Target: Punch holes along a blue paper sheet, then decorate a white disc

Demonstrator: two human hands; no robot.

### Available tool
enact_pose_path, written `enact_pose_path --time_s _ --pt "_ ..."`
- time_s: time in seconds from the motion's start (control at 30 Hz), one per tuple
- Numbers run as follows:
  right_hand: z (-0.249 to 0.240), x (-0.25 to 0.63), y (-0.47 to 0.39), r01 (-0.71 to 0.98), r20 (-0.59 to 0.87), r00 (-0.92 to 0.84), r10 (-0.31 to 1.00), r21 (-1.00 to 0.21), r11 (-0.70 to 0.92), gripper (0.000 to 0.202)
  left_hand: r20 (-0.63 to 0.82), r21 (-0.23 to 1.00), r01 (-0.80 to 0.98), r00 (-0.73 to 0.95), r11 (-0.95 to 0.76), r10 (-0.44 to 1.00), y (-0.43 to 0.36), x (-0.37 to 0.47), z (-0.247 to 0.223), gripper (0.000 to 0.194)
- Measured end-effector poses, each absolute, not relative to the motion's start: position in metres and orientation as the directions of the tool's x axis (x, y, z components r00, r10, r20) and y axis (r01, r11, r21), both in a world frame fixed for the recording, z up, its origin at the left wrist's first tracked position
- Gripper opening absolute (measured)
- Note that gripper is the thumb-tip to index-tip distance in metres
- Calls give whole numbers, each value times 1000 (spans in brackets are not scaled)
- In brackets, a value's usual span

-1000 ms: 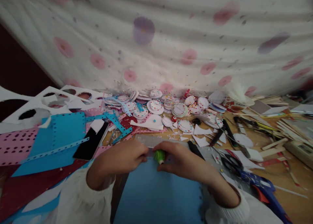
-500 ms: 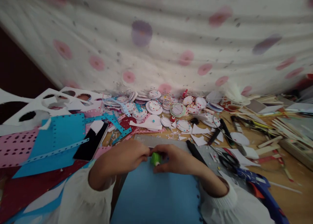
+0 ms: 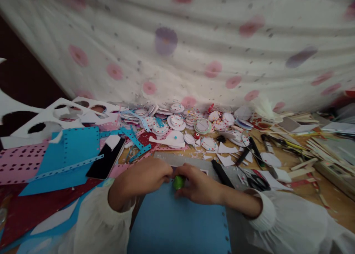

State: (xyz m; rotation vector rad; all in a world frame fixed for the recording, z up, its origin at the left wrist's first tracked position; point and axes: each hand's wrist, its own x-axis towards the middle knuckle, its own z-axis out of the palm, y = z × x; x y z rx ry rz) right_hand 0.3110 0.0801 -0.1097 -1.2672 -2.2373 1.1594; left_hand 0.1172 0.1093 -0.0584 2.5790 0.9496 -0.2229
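Observation:
A blue paper sheet lies in front of me, with a row of punched holes down its right edge. At the sheet's far edge, my right hand has its thumb and fingers closed around a small green hole punch. My left hand is beside it, fingers curled down and pinching the sheet's far edge close to the punch. Its fingertips are partly hidden. Beneath the sheet is a grey cutting mat.
Stacks of dotted paper discs line the back. To the left lie punched blue sheets, a black phone and white cut-out card. On the right are scissors, a black-handled tool and wooden sticks.
My right hand and the green punch have moved slightly right along the sheet's far edge. The view has shifted a little, and my right sleeve now covers the blue glue gun.

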Motion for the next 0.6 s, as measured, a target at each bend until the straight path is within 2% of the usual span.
enact_pose_path --time_s 0.13,0.43,0.57,0.6 --pt "-114 307 75 543 -67 -555 829 -785 300 30 -306 276 666 744 -693 594 108 118 -56 23" --pt "-128 303 71 524 -154 -513 845 -835 167 23 -329 290 659 750 -694 574 110 118 -57 24" --pt "-129 304 73 449 -93 -561 822 -869 208 23 -302 377 666 745 -644 595 108 117 -59 17" --pt "-129 304 73 440 -78 -575 815 -869 227 24 -284 412 657 751 -632 595 107 119 -60 25"
